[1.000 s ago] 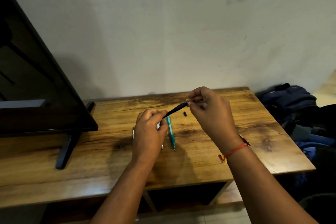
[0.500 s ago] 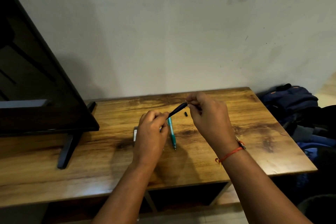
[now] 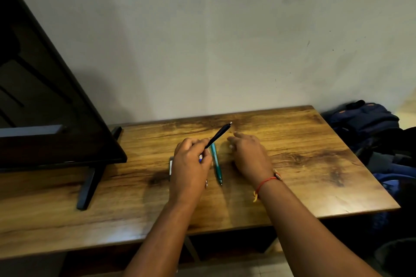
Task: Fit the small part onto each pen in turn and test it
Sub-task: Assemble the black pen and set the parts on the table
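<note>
The teal pen [image 3: 216, 164] lies flat on the wooden table [image 3: 315, 164]. Just left of it, the left hand [image 3: 191, 168] is curled tight round a black pen [image 3: 218, 135]. The black pen sticks up over the teal pen's far end, with its pale tip in the air. Just right of the teal pen, the right hand [image 3: 249, 155] hangs low over the wood. It is blurry, with loose fingers. The small part is hidden, so I cannot tell where it is. A silver pen tip [image 3: 206, 184] peeks out under the left hand. Far left of the teal pen stands the TV foot [image 3: 89, 184]. To the right, bare wood runs to the table edge, then come bags [image 3: 364, 123].
</note>
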